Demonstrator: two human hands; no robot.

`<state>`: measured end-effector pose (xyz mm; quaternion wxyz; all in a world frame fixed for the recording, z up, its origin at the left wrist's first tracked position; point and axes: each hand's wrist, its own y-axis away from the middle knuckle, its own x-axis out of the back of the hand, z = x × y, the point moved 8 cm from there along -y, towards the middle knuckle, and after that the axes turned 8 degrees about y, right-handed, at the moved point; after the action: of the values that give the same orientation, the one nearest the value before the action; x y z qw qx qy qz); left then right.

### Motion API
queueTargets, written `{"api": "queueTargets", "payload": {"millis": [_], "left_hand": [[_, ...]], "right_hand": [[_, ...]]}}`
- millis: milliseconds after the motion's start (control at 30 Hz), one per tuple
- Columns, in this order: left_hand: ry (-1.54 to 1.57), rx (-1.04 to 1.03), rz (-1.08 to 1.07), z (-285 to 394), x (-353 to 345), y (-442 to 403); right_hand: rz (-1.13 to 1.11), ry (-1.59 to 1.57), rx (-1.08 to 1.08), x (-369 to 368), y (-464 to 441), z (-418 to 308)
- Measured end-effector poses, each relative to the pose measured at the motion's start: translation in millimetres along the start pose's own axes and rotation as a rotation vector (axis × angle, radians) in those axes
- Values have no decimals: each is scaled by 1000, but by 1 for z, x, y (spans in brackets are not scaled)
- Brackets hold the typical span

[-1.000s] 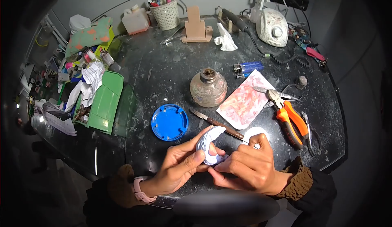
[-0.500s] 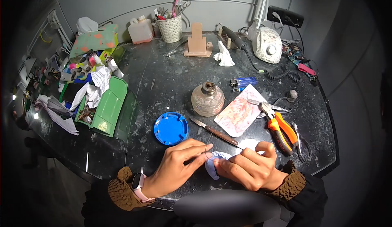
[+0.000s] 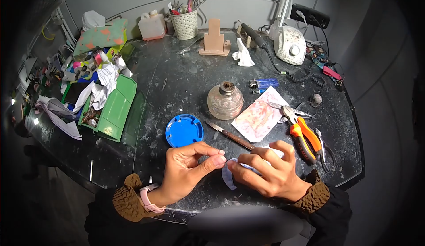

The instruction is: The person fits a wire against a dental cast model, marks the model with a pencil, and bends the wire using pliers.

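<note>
My left hand (image 3: 190, 168) is closed in a pinch, thumb against index finger, on a thin wire that is barely visible at the fingertips. My right hand (image 3: 270, 171) is curled, with its thumb and fingertips close to the left ones. Under and beside the right fingers is a pale bluish-white dental cast (image 3: 228, 178); its curved left end shows and the rest is covered by the hand. Just beyond the hands lie a wax knife (image 3: 237, 139) with a brown handle and a round blue lid (image 3: 184, 132).
A glass spirit burner (image 3: 225, 102) stands ahead, beside a pink-stained white pad (image 3: 260, 115). Orange-handled pliers (image 3: 303, 135) and other pliers lie right. A blue lighter (image 3: 265, 83) is behind the pad. At left is a cluttered green bin (image 3: 117, 109); a white handpiece control unit (image 3: 290, 47) stands back right.
My left hand has turned and drawn slightly left, its fingertips pinching lower on the wire. My right thumb has lifted towards the left fingertips. The view has tilted slightly.
</note>
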<state>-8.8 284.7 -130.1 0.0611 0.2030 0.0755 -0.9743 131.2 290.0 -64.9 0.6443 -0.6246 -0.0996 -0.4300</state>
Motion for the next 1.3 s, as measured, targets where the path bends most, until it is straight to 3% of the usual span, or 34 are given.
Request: {"api": "queueTargets", "payload": {"millis": [633,800,933,1067,1300], "left_hand": [[-54,3,-117,-2,-13,6],[-44,-97,-1,5,-2,2],[-96,13,24,-1,0,1],[-179,62,17,-2,1,1],[-361,60,-73,2,-5,-4]], "right_hand": [[43,-162,-24,-3,6,1],[3,-37,-81,-4,3,4],[-146,115,-105,-13,-1,7],[-256,6,-153,-24,2,14],[-210,2,-225,-15,0,39]]}}
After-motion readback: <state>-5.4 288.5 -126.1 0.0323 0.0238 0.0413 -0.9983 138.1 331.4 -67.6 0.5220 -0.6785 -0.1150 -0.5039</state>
